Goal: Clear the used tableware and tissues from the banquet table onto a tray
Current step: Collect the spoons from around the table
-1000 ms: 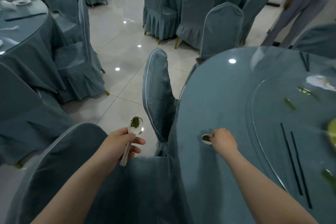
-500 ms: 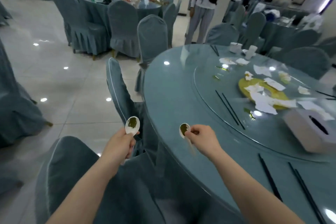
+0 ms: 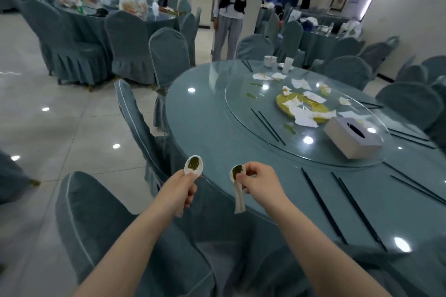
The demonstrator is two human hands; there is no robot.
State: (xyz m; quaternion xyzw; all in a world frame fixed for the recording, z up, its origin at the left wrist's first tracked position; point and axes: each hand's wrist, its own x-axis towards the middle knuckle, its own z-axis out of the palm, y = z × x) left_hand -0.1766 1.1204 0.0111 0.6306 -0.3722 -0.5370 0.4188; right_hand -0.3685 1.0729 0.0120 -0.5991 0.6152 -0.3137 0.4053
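1. The left hand (image 3: 182, 188) is gripping the left spoon (image 3: 193, 165) by its handle, fingers curled tight round it. The bowl is pointing up with a green smear inside.
2. That spoon is hovering just off the near left edge of the table (image 3: 217, 132), above the covered chairs (image 3: 135, 118).
3. The right hand (image 3: 260, 182) is pinching the right spoon (image 3: 237, 172) close to the bowl, between thumb and fingertips. Its bowl is showing a green smear too, and its handle is hanging straight down.
4. This second spoon is hanging right over the table's near left edge. The two spoons are near each other in the air and are not touching.
5. On the turntable (image 3: 241, 94) in the middle of the table, a yellow plate (image 3: 282, 101) is lying half under crumpled tissues (image 3: 304, 118). More tissues are lying scattered toward the far side.
6. A tissue box (image 3: 350, 137) is sitting on the turntable's near right rim, and black chopsticks (image 3: 268, 125) are lying on its near left part.
7. More chopsticks (image 3: 323, 205) are lying along the table's near right edge.
8. At the far edge, two white cups (image 3: 269, 61) are standing close together.
9. A person (image 3: 231, 14) in a dark vest is standing beyond that far edge.
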